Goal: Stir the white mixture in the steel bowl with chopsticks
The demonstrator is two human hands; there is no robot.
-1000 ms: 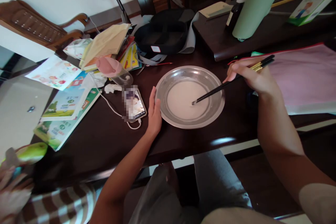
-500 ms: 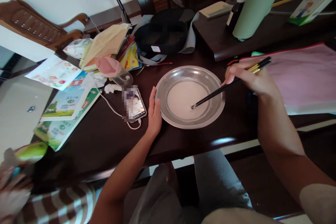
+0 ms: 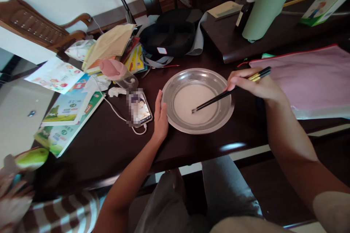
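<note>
A round metal plate (image 3: 175,122) sits on the dark wooden table and holds a thin pool of milky white liquid (image 3: 191,102). My left hand (image 3: 160,118) rests flat against the plate's left rim, fingers stretched out. My right hand (image 3: 253,83) is closed around a pair of black chopsticks (image 3: 216,99) with gold ends. Their tips dip into the liquid near the plate's middle.
A phone (image 3: 139,108) on a white cable lies just left of the plate. Books and papers (image 3: 68,107) pile up at the left, a black bag (image 3: 171,32) behind, a pink folder (image 3: 314,80) at the right. Another person's striped sleeve (image 3: 62,213) shows at the bottom left.
My right hand has slid left, and the chopstick tips have moved left across the liquid. My left hand has stayed on the rim.
</note>
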